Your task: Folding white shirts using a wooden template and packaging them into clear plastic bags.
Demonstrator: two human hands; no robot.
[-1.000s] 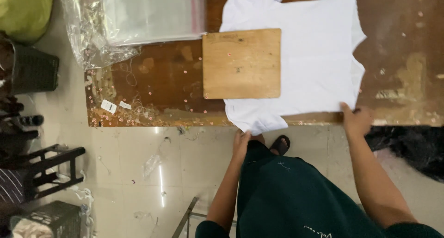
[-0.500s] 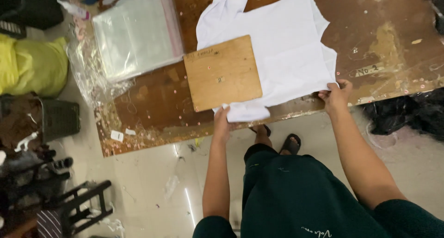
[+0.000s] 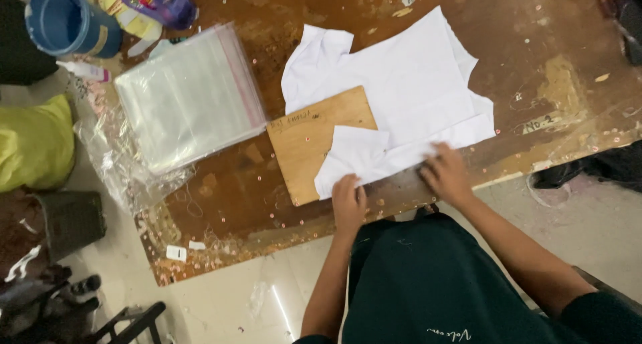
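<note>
Bags (image 3: 187,96) block left; bare table (image 3: 555,63) right looks free.

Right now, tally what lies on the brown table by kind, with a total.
White T-shirt: 1
Wooden board: 1
Stack of clear bags: 1
Blue cup: 1
Hands pressing the shirt, left hand and right hand: 2
Total: 6

I am wearing the 1 camera on my head, and it is looking almost straight down from well above the worn brown table (image 3: 221,203). My body is filling the near edge, the table is running across the far part, and the pale floor (image 3: 221,297) is showing at the near left. No other view is sharing this scene.
</note>
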